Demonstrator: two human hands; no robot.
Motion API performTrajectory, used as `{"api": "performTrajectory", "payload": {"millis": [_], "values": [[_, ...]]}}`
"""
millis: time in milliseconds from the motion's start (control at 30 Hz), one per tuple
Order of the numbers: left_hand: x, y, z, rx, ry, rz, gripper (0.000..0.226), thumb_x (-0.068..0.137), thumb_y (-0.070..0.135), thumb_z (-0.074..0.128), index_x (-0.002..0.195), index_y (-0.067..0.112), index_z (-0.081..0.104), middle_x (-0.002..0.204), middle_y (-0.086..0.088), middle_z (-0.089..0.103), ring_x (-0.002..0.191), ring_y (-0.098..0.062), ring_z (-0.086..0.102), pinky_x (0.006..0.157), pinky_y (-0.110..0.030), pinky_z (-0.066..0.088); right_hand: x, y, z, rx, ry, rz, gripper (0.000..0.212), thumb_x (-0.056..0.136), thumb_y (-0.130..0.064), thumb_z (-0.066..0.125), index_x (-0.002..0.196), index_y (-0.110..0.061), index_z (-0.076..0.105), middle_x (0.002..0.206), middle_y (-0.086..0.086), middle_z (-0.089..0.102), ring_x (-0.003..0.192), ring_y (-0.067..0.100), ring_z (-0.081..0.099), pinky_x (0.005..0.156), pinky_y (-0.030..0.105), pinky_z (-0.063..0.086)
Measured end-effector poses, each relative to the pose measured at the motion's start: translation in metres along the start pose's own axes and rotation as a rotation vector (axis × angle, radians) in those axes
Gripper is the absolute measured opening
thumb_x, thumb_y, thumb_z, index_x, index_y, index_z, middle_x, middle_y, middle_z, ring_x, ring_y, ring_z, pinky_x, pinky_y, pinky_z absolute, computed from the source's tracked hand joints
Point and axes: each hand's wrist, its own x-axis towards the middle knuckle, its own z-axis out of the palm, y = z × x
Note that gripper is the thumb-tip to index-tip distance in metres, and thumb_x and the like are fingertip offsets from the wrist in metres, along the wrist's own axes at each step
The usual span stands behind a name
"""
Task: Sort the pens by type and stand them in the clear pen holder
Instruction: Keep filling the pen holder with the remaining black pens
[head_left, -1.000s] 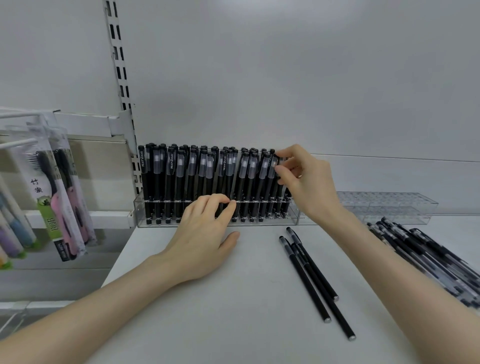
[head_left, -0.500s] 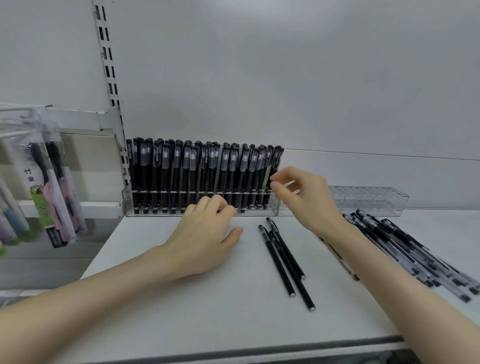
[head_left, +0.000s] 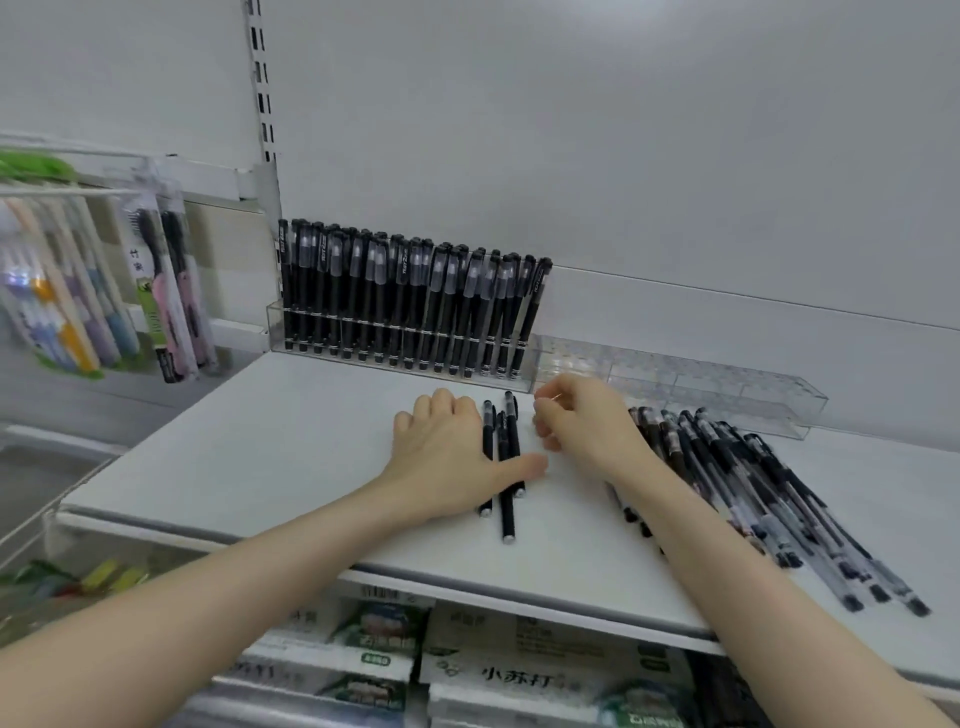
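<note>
Head view looks down on a white shelf (head_left: 291, 457) that carries everything. Along its back edge stands the clear pen holder (head_left: 274, 325), packed with a row of black pens (head_left: 405, 306), all upright with caps on top, the last few at the right end leaning slightly right. Just beside it to the right sits a second clear holder (head_left: 727, 395) with no pens in it. In front of that one lies a loose pile of clear-barrelled pens (head_left: 753, 483), their long axes running diagonally from the far left to the near right, with the dark ends toward the shelf's front edge. The left hand (head_left: 447, 452) rests palm down on the shelf in front of the filled holder, gripping nothing, its thumb laid across three loose black pens (head_left: 506, 499). The right hand (head_left: 587, 426) hovers just right of those pens and left of the pile, fingers loosely curled, with nothing seen in them. The three pens lie side by side and touching between the two hands, long axes pointing straight away from the person, capped ends toward the holder and silver-tipped ends toward the front edge.
</note>
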Motion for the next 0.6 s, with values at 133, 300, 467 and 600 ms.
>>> {"api": "performTrajectory", "payload": {"millis": [133, 300, 467, 600], "values": [[0.009, 0.007, 0.001, 0.015, -0.014, -0.066, 0.063, 0.076, 0.064, 0.057, 0.113, 0.013, 0.05, 0.115, -0.006, 0.046, 0.114, -0.026, 0.04, 0.092, -0.036, 0.028, 0.0, 0.001, 0.001, 0.084, -0.022, 0.035, 0.02, 0.096, -0.005, 0.039, 0.103, -0.004, 0.057, 0.087, 0.019, 0.069, 0.081, 0.033, 0.066, 0.082, 0.051, 0.054], [0.022, 0.002, -0.005, -0.007, -0.079, -0.045, 0.024, 0.083, 0.039, 0.057, 0.075, 0.017, 0.05, 0.075, 0.002, 0.054, 0.089, -0.026, 0.052, 0.079, -0.035, 0.028, -0.001, 0.004, 0.003, 0.16, -0.028, 0.089, 0.018, 0.092, -0.006, 0.04, 0.101, -0.01, 0.055, 0.081, 0.006, 0.065, 0.083, 0.028, 0.065, 0.086, 0.051, 0.052], [0.027, -0.002, -0.012, 0.075, -0.178, 0.059, 0.027, 0.094, 0.031, 0.043, 0.073, 0.014, 0.04, 0.079, -0.004, 0.05, 0.08, -0.027, 0.046, 0.075, -0.033, 0.032, -0.004, 0.003, 0.003, 0.213, -0.041, 0.114, 0.014, 0.093, -0.013, 0.047, 0.104, -0.011, 0.055, 0.084, 0.003, 0.067, 0.092, 0.03, 0.066, 0.09, 0.05, 0.051], [0.02, -0.012, -0.025, -0.286, -0.193, 0.075, 0.021, 0.1, 0.026, 0.033, 0.084, 0.013, 0.038, 0.078, -0.004, 0.055, 0.061, -0.016, 0.046, 0.059, -0.03, 0.036, -0.007, -0.002, 0.001, 0.319, -0.047, 0.118, 0.024, 0.096, -0.027, 0.051, 0.112, -0.008, 0.053, 0.096, 0.004, 0.068, 0.086, 0.021, 0.066, 0.088, 0.043, 0.054]]}}
